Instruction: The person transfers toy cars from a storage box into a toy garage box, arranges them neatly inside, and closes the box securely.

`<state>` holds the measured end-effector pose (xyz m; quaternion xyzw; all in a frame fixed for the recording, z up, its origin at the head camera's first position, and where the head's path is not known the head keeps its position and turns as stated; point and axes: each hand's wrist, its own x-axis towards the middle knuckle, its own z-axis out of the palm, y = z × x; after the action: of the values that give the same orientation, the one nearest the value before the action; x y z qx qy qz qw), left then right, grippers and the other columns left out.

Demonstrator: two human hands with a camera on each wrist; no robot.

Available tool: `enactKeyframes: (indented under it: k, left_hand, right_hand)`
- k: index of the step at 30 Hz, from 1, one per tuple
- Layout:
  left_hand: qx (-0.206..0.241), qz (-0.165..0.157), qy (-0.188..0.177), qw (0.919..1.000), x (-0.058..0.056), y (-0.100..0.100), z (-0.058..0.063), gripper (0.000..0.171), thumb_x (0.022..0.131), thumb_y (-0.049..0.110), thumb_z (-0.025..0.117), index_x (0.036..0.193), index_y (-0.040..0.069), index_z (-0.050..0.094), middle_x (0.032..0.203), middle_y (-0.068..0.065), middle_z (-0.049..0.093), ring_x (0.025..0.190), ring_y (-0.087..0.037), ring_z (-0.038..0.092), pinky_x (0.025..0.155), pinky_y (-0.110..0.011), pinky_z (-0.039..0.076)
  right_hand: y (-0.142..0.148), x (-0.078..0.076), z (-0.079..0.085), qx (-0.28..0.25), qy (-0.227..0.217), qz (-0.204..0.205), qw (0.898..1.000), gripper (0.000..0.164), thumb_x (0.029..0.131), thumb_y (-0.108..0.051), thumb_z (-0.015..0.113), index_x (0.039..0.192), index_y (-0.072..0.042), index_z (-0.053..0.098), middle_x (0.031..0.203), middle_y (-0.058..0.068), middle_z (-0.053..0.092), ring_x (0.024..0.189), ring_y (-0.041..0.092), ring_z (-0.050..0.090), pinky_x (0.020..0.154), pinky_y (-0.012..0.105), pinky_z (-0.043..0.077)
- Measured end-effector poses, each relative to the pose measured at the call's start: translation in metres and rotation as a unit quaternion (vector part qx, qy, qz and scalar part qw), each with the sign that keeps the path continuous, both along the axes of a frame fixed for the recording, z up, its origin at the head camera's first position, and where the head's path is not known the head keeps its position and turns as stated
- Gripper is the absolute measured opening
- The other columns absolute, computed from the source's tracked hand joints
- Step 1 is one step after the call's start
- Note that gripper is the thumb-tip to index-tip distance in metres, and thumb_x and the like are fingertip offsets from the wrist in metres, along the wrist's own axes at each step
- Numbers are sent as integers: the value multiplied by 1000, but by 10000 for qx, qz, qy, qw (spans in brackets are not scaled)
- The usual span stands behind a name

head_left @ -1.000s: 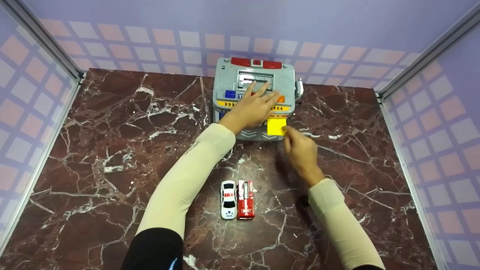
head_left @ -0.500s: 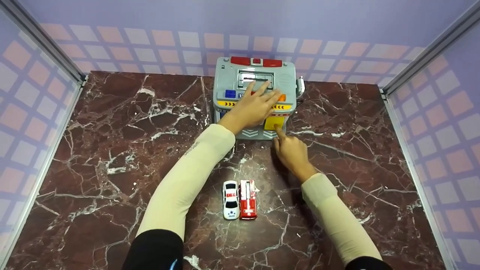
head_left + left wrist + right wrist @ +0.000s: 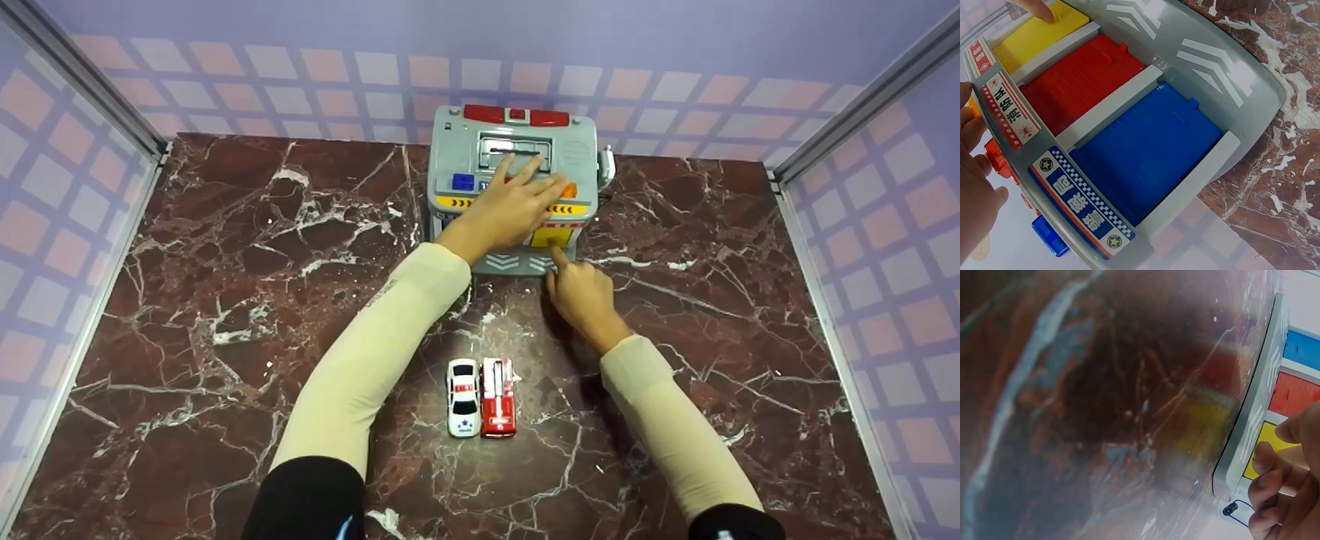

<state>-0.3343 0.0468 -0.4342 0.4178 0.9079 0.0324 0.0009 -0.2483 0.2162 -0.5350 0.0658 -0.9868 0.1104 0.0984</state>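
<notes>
my pointer finger is on the yellow door (image 3: 553, 236) of my toy garage (image 3: 454, 154).
the yellow door is at the right end of the garage's front, down in its doorway, beside the red door (image 3: 1084, 81) and then the blue door (image 3: 1151, 152). my right hand (image 3: 581, 292) touches it with one straight finger, the others curled loosely around nothing; i think one fingertip is enough for a small flat door. my left hand (image 3: 506, 211) lies spread on the roof, i guess so the garage won't slide. the garage is near the back wall (image 3: 360, 45), its ramp (image 3: 502, 264) toward me, so the doors seem easy to reach. closer to me, a white police car (image 3: 464, 397) and a red fire truck (image 3: 498, 397) sit side by side on the table (image 3: 225, 375), maybe to keep out of my way.
</notes>
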Motion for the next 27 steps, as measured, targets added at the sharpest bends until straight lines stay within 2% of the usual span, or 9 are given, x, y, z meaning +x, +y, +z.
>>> enactKeyframes:
  k: [8, 16, 23, 27]
  left_hand:
    - [323, 118, 21, 9994, -3, 1, 4, 51, 107, 39, 42, 156, 23, 37, 157, -9, 41, 153, -36, 18, 123, -62, 8]
    - [516, 302, -215, 9980, -7, 1, 6, 72, 101, 41, 56, 160, 17, 23, 151, -4, 49, 153, -33, 20, 124, -58, 3]
    - [427, 431, -432, 9972, -10, 1, 9, 80, 98, 46, 57, 161, 17, 16, 145, -5, 56, 152, -30, 24, 124, -55, -3]
    - [334, 440, -358, 9978, -10, 2, 10, 80, 99, 47, 56, 161, 16, 16, 144, -6, 57, 149, -30, 31, 125, -54, -3]
  right_hand:
    - [-1, 0, 3, 50, -82, 36, 9999, 37, 94, -22, 64, 129, -10, 63, 76, 29, 68, 63, 47, 65, 52, 58, 53]
    - [-2, -2, 3, 183, -160, 82, 9997, 36, 94, -21, 62, 127, -10, 63, 74, 28, 67, 61, 46, 65, 50, 59, 51]
    - [-2, -4, 1, 370, -31, 75, 9993, 37, 92, -19, 62, 129, -11, 64, 71, 27, 67, 58, 46, 64, 48, 59, 50]
    - [-2, -5, -1, 458, -17, 58, 9989, 40, 93, -21, 61, 132, -11, 63, 71, 27, 67, 56, 45, 63, 47, 58, 50]
